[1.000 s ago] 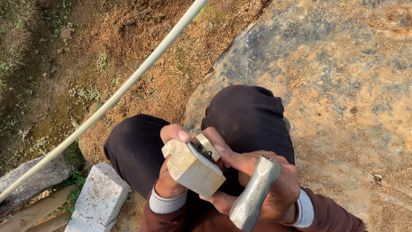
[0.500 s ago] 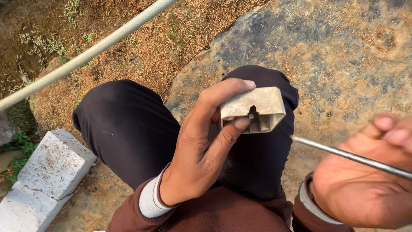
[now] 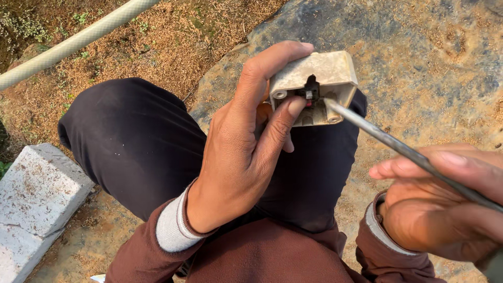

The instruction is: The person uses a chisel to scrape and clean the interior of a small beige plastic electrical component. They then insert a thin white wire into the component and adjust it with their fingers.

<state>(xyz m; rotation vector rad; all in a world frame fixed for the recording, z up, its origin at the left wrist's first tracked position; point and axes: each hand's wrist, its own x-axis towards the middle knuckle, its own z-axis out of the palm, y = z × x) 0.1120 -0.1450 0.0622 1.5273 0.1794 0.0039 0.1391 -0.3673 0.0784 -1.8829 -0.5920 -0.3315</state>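
Left hand (image 3: 236, 157) clamps a beige plastic box (image 3: 317, 84) above the knees (image 3: 157, 141), thumb beside its black inner part (image 3: 311, 90). Right hand (image 3: 445, 204) is closed around a thin metal rod (image 3: 403, 149), tip touching the box's open face. Probing step, likely; next needs steady, careful aim at the black part.

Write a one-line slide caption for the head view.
Left hand holds a small beige box while the right hand points a metal rod at it.
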